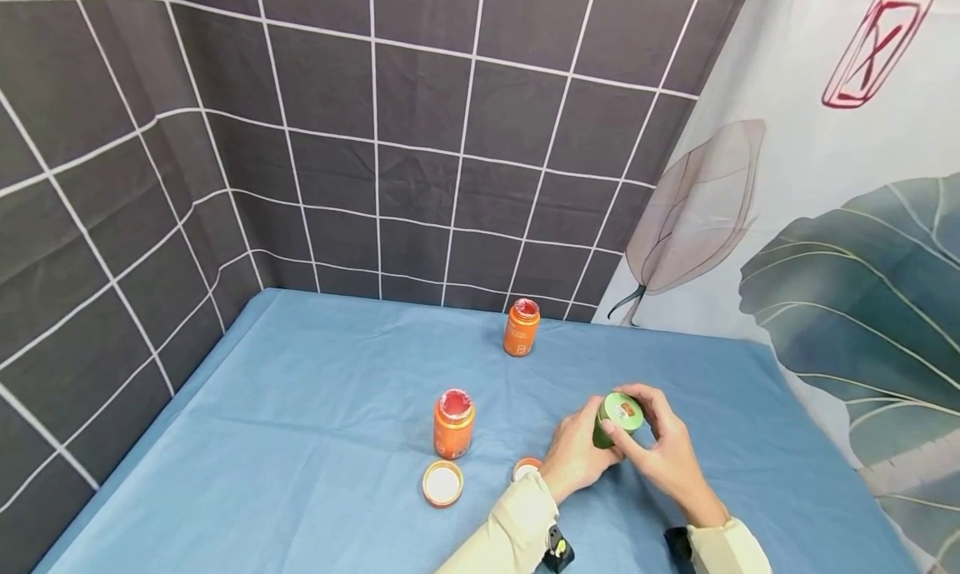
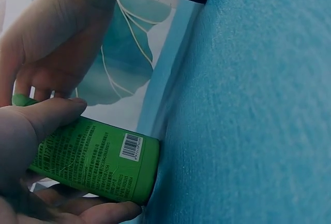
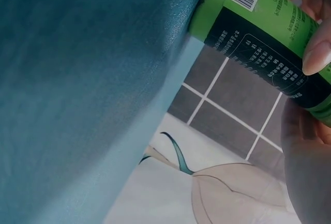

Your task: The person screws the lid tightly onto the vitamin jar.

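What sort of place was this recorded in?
Probably a makeshift indoor recording corner: a blue cloth-covered surface, a creased dark hanging with a white tile-like grid behind it, and a pale leaf-printed hanging beside that.

The head view is evenly bright, the 2 wrist views dim.

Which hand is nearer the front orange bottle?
Left. The left hand is right of the front orange bottle, apart from it, gripping the green bottle; the right hand is farther right, at its cap.
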Available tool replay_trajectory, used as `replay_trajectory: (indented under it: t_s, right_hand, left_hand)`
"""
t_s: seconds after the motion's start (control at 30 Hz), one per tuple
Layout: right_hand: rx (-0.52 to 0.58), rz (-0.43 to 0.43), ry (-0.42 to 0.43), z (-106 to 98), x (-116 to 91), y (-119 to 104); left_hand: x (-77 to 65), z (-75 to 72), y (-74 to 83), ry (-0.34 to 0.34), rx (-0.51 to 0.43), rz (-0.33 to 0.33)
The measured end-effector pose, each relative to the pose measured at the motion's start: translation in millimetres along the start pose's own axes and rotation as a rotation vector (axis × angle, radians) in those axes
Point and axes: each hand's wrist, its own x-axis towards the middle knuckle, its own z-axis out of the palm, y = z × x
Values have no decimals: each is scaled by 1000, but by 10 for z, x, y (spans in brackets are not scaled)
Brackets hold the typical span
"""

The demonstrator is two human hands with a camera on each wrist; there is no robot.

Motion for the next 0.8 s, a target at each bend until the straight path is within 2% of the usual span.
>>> replay_trajectory:
  t_s: [0.2, 0.43, 0.53, 0.8]
  right_hand:
    - [2, 39, 5, -1, -22, -15]
    - [-101, 7, 14, 19, -18, 27]
    - [-147, 20, 18, 20, -16, 9]
    - [-163, 10, 3, 1, -21, -2]
  left_hand:
    - [-5, 7, -1, -17, -13, -5]
    - [-9, -7, -6, -13, -22, -11]
    - [-11, -13, -6, -12, -16, -6]
    - [8, -10, -12, -14, 11, 1]
